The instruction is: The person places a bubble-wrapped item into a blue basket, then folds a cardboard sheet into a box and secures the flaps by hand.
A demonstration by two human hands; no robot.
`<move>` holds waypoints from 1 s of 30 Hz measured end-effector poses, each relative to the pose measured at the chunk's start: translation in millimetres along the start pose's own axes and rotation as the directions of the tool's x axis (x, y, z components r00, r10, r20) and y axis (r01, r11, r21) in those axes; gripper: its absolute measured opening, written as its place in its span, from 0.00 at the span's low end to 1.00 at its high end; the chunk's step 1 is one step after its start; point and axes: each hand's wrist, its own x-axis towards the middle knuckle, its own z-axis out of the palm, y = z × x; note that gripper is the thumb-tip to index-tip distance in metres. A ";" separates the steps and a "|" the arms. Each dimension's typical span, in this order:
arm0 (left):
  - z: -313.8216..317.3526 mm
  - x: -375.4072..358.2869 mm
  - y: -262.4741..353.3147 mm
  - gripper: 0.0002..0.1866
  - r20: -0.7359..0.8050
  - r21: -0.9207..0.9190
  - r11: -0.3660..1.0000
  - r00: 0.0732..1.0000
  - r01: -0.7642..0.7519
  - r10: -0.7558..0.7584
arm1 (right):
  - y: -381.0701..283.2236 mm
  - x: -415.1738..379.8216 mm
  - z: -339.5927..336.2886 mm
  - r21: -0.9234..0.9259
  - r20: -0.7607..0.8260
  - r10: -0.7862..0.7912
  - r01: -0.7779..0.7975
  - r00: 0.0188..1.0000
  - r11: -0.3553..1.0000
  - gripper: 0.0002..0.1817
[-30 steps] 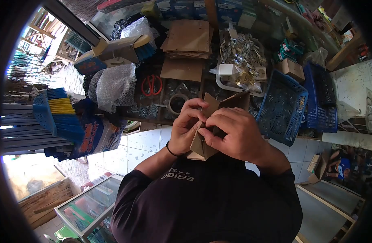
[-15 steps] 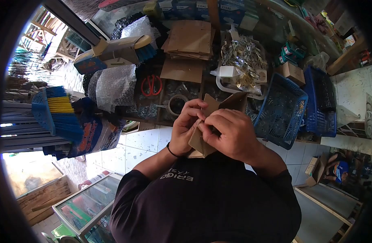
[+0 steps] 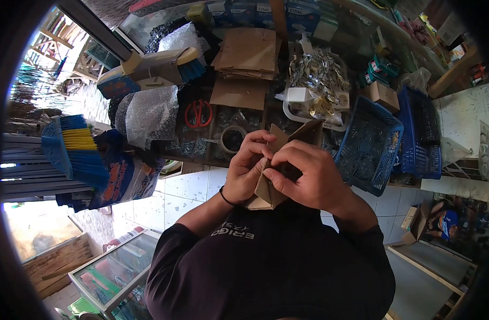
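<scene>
Close to my chest is a partly folded brown cardboard box (image 3: 263,196), with flaps standing up at its far side. My left hand (image 3: 249,169) grips its left edge, thumb and fingers closed on the board. My right hand (image 3: 311,172) is curled over the right side, fingertips pinched at the same edge near the left thumb. Whether something small lies between the fingertips is hidden. Beyond my hands lie a tape roll (image 3: 234,138), red-handled scissors (image 3: 198,113) and a stack of flat cardboard (image 3: 247,50).
A white tray (image 3: 293,114) piled with small metal parts stands at the back, right of the cardboard stack. Blue plastic baskets (image 3: 368,144) are to the right. Bubble wrap (image 3: 151,114) and a blue-and-yellow broom head (image 3: 74,144) are at left. A glass case (image 3: 119,266) stands lower left.
My right hand's fingers have opened slightly and shifted at the cardboard edge, and the thumb shows more. The box stays in nearly the same place.
</scene>
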 end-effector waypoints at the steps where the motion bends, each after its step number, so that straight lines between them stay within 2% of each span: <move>1: 0.2 -0.6 -0.6 0.04 -0.001 -0.003 1.000 1.000 0.002 -0.002 | 0.2 -0.2 0.4 0.001 0.005 0.011 -0.011 1.000 1.000 0.09; 6: -0.3 -3.1 -0.8 0.04 -0.013 0.009 1.000 1.000 0.013 -0.012 | 0.8 -1.9 3.8 0.007 -0.005 0.043 -0.043 0.999 0.999 0.09; 15: 6.1 -5.4 -0.4 0.03 -0.062 -0.044 0.997 0.996 0.059 -0.061 | 2.9 -8.0 22.6 -0.169 -0.161 -0.056 0.028 0.985 0.985 0.09; 21: 4.4 -6.0 -2.9 0.03 -0.058 -0.025 0.997 0.996 0.071 -0.072 | 5.2 -9.6 24.4 -0.174 -0.201 -0.081 0.046 0.976 0.984 0.08; 28: 3.6 -5.4 0.4 0.04 -0.033 0.043 0.997 0.997 0.065 -0.063 | 1.5 -11.9 14.8 -0.049 -0.166 -0.003 -0.005 0.986 0.999 0.08; 30: 3.2 -6.0 -0.7 0.03 -0.037 0.006 0.998 0.997 0.064 -0.064 | -2.2 -10.5 10.5 -0.006 -0.142 0.015 -0.016 0.990 1.000 0.08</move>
